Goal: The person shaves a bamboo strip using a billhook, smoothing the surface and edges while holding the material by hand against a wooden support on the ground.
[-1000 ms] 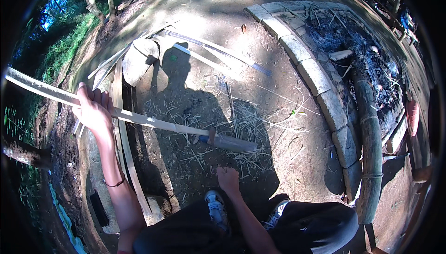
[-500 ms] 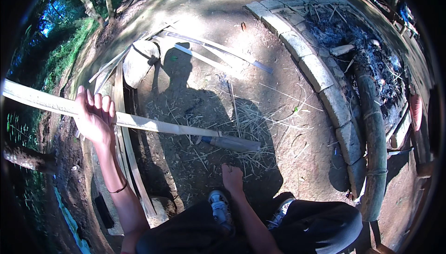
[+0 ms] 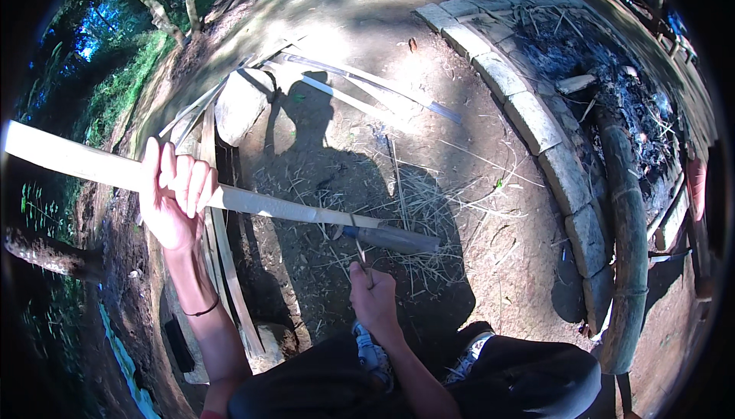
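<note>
Pale strip (image 3: 268,204), one, long and flat: held slantwise above the ground, running from the far left to a narrower right end. Left hand (image 3: 176,197), one: fingers curled round and clamped on the strip, dark band at wrist. Right hand (image 3: 373,296), one: fingers closed together on a slim tool (image 3: 360,251), its upper part at the strip's underside; contact cannot be told. Grey tapered piece (image 3: 406,240), one, blue at its left end: just beside the strip's right end. Straw-like shavings (image 3: 429,204), scattered: on the ground beyond. Pale boulder (image 3: 241,109), one: several strips beside it. Stone kerb (image 3: 528,116), curved: bordering ash, right. Thick pole (image 3: 629,224), one: lying near the kerb.
</note>
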The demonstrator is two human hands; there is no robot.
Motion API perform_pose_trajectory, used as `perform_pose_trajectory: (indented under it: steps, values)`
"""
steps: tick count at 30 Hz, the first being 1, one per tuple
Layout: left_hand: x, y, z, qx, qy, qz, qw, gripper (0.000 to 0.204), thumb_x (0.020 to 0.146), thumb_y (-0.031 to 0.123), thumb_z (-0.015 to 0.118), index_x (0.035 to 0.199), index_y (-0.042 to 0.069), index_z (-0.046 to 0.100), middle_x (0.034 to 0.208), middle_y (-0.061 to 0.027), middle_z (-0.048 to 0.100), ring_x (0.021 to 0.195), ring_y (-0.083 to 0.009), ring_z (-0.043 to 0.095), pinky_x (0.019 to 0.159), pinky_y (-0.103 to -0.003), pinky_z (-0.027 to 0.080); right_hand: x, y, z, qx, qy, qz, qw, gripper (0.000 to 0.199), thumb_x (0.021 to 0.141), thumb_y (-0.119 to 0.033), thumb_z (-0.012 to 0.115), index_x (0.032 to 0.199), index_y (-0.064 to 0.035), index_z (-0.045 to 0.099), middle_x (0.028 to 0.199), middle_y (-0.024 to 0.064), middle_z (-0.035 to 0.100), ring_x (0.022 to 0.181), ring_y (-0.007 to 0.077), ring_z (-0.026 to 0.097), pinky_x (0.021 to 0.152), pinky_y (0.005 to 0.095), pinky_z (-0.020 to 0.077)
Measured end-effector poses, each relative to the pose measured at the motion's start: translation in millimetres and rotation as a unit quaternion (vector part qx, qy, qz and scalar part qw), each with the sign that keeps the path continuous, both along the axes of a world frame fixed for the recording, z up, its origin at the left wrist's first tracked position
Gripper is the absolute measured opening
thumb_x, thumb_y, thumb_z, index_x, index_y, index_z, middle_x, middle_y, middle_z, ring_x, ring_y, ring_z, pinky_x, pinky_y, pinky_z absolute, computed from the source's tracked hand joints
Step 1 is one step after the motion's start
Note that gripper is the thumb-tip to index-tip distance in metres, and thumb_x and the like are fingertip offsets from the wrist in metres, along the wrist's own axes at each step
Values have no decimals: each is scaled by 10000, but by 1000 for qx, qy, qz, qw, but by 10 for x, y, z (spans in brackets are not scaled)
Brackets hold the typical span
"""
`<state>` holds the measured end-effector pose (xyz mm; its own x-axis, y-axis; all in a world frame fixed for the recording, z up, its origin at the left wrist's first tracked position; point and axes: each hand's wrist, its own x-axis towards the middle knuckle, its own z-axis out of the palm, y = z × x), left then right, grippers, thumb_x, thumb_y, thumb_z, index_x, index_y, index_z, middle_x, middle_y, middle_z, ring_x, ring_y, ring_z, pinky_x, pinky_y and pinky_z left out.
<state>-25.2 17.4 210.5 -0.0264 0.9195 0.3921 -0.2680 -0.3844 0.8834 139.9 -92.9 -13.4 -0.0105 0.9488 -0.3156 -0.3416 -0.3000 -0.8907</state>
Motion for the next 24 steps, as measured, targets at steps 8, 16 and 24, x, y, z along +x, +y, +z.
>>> perform_pose_trajectory:
  steps: [8,16,24]
  values:
    - [193,-93,-69,12,-41,-49,998,416,1007,405,344,674,156,336,484,39,278,383,-81,231,382,-217,246,-126,-92,157,-4,-1,43,999,504,958,-299,536,527,-68,412,469,-28,402,446,53,361,429,285,301]
    - [149,-127,92,47,-16,-74,996,429,1026,392,307,676,145,325,460,29,279,324,-66,202,309,-208,231,-163,-96,-234,-63,-69,77,993,528,955,-337,529,513,-70,418,450,-14,423,418,71,404,421,291,319]
    - [150,-129,82,73,28,-35,996,507,1006,493,289,632,149,285,460,17,240,362,-96,187,360,-235,214,-209,-106,-218,-23,-38,51,998,524,949,-345,540,518,-75,414,453,-10,440,402,81,414,407,301,321]
